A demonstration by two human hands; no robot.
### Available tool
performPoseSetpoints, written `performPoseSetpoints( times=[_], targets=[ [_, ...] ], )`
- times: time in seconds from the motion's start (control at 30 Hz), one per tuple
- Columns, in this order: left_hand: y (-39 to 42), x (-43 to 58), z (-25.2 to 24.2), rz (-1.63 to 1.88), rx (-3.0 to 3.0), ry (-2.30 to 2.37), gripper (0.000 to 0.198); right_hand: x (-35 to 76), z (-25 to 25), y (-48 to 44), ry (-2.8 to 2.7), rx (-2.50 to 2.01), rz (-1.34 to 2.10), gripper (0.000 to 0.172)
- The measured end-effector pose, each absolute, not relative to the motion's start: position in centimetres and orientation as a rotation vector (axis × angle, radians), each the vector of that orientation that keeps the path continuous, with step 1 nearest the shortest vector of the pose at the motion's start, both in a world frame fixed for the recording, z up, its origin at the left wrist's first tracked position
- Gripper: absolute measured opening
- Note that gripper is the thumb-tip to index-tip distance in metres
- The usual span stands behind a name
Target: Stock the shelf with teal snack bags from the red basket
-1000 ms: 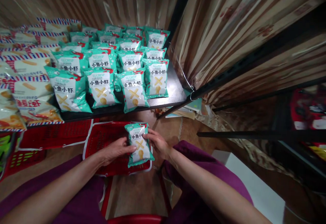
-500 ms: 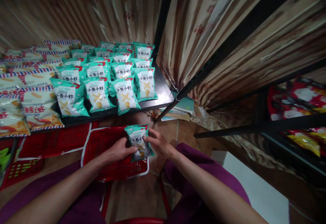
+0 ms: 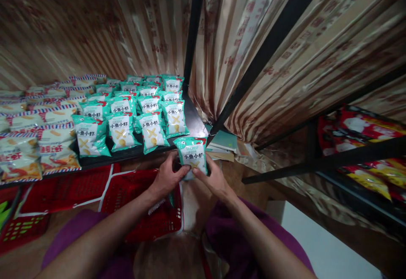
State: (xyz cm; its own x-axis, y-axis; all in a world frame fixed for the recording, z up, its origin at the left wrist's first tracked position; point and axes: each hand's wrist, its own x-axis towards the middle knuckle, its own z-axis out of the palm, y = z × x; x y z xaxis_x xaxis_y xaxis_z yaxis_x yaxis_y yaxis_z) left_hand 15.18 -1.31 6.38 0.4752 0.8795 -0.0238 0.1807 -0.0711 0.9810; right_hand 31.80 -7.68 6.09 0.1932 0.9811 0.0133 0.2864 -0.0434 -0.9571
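Both of my hands hold one teal snack bag [image 3: 193, 155] upright in front of the black shelf's front right corner. My left hand [image 3: 167, 177] grips its lower left side and my right hand [image 3: 213, 178] grips its lower right side, fingers closed on it. Several rows of the same teal snack bags [image 3: 133, 114] stand on the black shelf [image 3: 193, 120] just beyond. A red basket [image 3: 149, 211] sits on the floor under my left forearm.
White striped snack bags [image 3: 38, 139] fill the shelf's left part. Another red basket [image 3: 60, 190] lies to the left. Striped curtains hang behind. Black shelf posts [image 3: 269, 42] cross at the right, with red and yellow snack packs [image 3: 364, 152] on a right-hand rack. Books [image 3: 223, 143] lie below the shelf corner.
My hands have lifted the teal bag up and to the right, from over the red basket to the shelf's front right corner. The view has tilted upward.
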Motion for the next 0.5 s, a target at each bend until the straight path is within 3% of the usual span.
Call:
performPoseSetpoints(
  times=[0.13, 0.23, 0.5],
  targets=[
    [-1.3, 16.6, 7.0, 0.894, 1.578, 0.994, 0.038, 31.7, 6.7, -6.6, -1.187, -1.519, 0.800, 0.053],
    [-0.8, 17.3, 7.7, 1.034, 1.675, 1.044, 0.049, 31.3, 7.8, -5.1, -1.173, -1.481, 0.745, 0.049],
    [0.2, 17.6, 7.9, 1.180, 2.141, 1.032, 0.056, 31.8, 9.0, -0.4, -1.235, -1.457, 0.574, 0.056]
  ],
)
